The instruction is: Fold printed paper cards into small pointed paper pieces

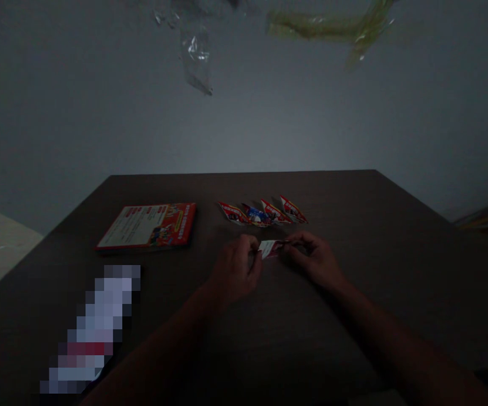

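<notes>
Between my two hands is a small white and red printed paper piece, low over the table. My left hand pinches its left end with bent fingers. At its right end, the thumb and fingers of my right hand close on the edge. Just beyond the hands, a row of several folded printed papers stands slantwise on the table, mostly red, with one blue. The light is dim, so the print on the held piece cannot be read.
A red and white printed booklet or flat box lies at the left of the dark table. Nearer me is a long, pixelated bright object. Behind the table rises a wall with clear plastic and yellowish tape.
</notes>
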### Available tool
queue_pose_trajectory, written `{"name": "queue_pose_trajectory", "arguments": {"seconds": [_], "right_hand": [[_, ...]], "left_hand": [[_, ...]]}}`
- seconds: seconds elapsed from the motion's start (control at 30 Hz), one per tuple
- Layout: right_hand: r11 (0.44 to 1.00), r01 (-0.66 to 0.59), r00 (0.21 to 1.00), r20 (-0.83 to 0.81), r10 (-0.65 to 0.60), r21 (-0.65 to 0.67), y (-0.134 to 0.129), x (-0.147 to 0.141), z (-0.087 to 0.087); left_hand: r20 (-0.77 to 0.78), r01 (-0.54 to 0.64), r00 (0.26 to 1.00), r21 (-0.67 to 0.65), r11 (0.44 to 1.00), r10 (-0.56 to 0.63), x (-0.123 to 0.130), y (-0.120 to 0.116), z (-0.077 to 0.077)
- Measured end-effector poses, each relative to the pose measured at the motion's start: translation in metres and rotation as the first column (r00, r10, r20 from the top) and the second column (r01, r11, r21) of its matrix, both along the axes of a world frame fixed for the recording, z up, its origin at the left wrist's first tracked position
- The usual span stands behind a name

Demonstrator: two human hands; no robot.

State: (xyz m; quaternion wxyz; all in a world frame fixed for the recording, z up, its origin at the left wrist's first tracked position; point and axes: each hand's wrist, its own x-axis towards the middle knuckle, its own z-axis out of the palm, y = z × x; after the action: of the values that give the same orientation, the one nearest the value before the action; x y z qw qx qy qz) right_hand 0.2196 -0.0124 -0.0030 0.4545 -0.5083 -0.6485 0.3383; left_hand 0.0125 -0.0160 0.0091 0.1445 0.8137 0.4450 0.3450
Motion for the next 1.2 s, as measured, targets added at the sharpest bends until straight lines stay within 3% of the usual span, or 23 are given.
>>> {"name": "queue_pose_trajectory", "arguments": {"seconds": [0.23, 0.33, 0.5, 0.63, 0.77, 0.93, 1.2], "right_hand": [[0.991, -0.046, 0.994, -0.105, 0.032, -0.128, 0.000, 0.001, -0.003], [0.988, -0.032, 0.996, -0.089, 0.019, -0.148, 0.001, 0.000, -0.003], [0.986, -0.078, 0.994, -0.092, 0.065, -0.149, 0.003, -0.002, -0.004], [0.983, -0.147, 0.989, -0.002, 0.148, -0.108, 0.003, -0.002, -0.005], [0.985, -0.175, 0.968, 0.186, 0.170, 0.011, 0.004, 0.000, -0.007], [0.972, -0.229, 0.957, 0.196, 0.214, 0.059, 0.005, 0.001, -0.007], [0.956, -0.279, 0.917, 0.321, 0.236, 0.094, 0.003, -0.001, -0.005]], "left_hand": [[-0.224, 0.020, 0.974, -0.096, 0.995, -0.041, -0.001, 0.008, -0.002], [-0.278, 0.005, 0.960, -0.049, 0.999, -0.018, -0.002, 0.011, -0.001], [-0.377, 0.279, 0.899, 0.104, 0.955, -0.221, -0.001, 0.007, 0.004], [-0.482, 0.396, 0.820, 0.090, 0.914, -0.308, 0.001, 0.005, 0.001], [-0.512, 0.370, 0.807, 0.054, 0.927, -0.293, 0.000, 0.008, -0.001], [-0.549, 0.304, 0.800, 0.021, 0.952, -0.244, -0.004, 0.009, 0.001], [-0.500, 0.130, 0.860, 0.022, 0.991, -0.101, -0.004, 0.012, 0.000]]}}
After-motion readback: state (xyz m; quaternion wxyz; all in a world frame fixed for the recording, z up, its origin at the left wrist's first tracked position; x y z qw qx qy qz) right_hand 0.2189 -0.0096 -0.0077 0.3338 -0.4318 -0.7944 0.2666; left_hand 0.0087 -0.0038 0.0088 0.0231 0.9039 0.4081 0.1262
